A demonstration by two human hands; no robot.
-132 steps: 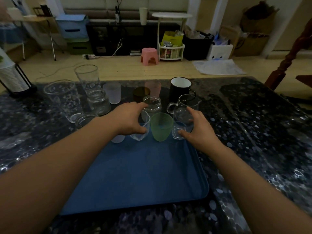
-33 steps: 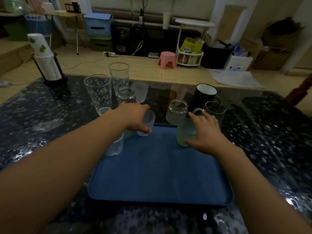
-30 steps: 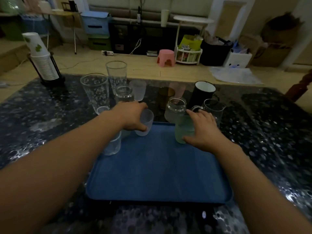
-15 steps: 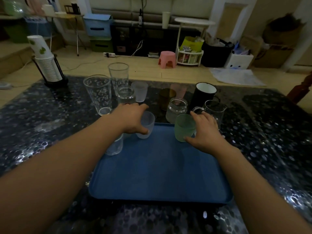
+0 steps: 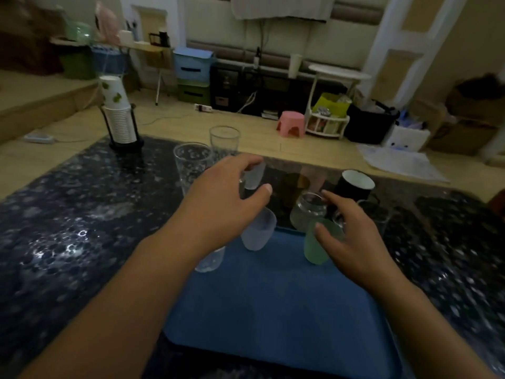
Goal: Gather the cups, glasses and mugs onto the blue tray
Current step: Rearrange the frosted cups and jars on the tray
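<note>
Frosted plastic cups (image 5: 258, 232) sat on blue tray's (image 5: 276, 305) far edge, probably light, a bit slippery | glasses beyond tray looked fragile, grab mid-wall | left hand (image 5: 218, 198) open, reaching; right hand (image 5: 352, 236) open, thumb touching green cup (image 5: 317, 246)

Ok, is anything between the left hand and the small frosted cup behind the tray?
Nothing visible: the left hand is already at the small frosted cup. A bluish cup stands nearer, below the palm.
</note>
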